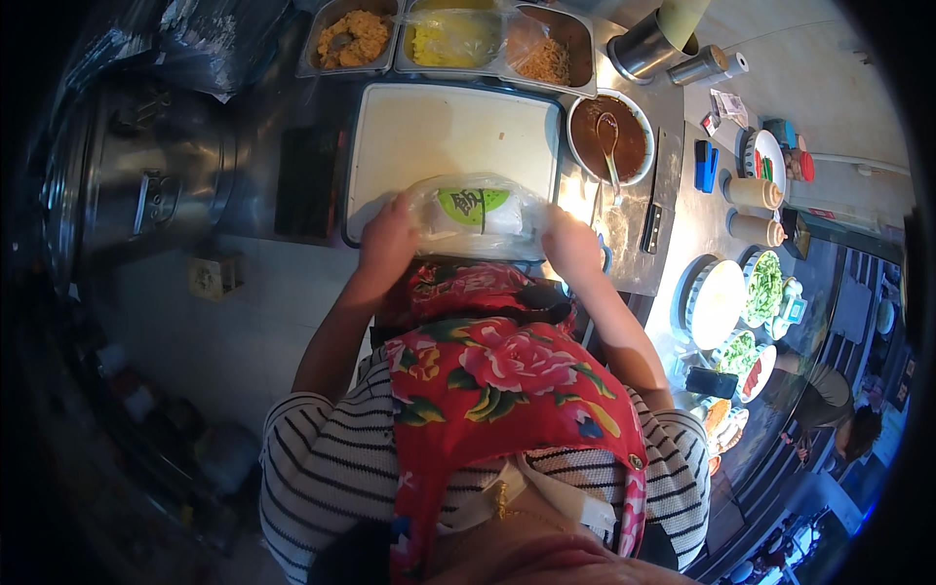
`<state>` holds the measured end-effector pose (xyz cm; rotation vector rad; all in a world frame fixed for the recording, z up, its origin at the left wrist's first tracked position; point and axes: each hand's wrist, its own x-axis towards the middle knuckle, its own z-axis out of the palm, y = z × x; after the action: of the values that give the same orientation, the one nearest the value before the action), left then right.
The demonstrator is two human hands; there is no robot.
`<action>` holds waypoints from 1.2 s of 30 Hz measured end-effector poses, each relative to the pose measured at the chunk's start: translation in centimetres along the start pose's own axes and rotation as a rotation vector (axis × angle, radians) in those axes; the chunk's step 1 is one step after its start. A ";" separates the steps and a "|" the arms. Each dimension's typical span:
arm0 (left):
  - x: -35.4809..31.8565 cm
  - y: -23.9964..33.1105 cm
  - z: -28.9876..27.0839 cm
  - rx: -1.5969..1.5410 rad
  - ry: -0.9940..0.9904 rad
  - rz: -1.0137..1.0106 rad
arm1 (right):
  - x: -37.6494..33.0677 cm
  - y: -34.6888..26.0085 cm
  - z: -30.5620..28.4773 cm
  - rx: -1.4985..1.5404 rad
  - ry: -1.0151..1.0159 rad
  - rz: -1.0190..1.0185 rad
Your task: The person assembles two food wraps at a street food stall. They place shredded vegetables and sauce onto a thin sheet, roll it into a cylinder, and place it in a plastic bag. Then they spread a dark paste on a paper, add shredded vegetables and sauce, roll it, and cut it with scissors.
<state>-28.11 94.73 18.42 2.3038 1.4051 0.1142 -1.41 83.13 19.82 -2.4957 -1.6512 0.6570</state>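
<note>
Between my hands is a clear plastic bag (429,195) with a white wrapped packet (502,219) inside, printed in green. My left hand (392,234) is closed on the bag's left side, and my right hand (572,244) grips its right side. Both sets of fingertips are partly hidden by the plastic. The bag hangs over the near edge of a white cutting board (448,122) with a dark rim, close in front of my red floral apron (517,366).
Beyond the board stand metal pans of orange filling (353,39), yellow food (450,44) and shredded topping (543,63). At right are a bowl of brown sauce (585,127) with a ladle (607,146), a knife (652,229), sauce bottles (756,192) and dishes of greens (763,288). Another person (829,405) is far right.
</note>
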 end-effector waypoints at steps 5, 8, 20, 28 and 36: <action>0.2 0.3 -5.2 -0.296 0.237 -0.005 | -1.9 0.0 -5.3 0.134 0.349 -0.039; 0.5 2.4 -7.6 -0.734 0.087 -0.009 | -1.9 -1.0 -6.6 0.788 0.236 -0.007; 4.3 7.0 -5.0 -1.441 -0.672 0.011 | -4.8 -6.9 -6.8 1.008 0.202 -0.208; 5.1 9.2 -11.6 -1.428 -0.764 0.240 | -12.4 -2.8 -5.2 0.983 0.358 0.071; 3.8 29.5 -12.9 -0.958 -0.790 0.819 | -22.3 8.6 0.9 1.313 0.403 0.362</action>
<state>-5.63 90.64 41.49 1.6125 -0.0740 0.0758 -1.75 59.45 23.32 -1.6869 -0.3188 0.8001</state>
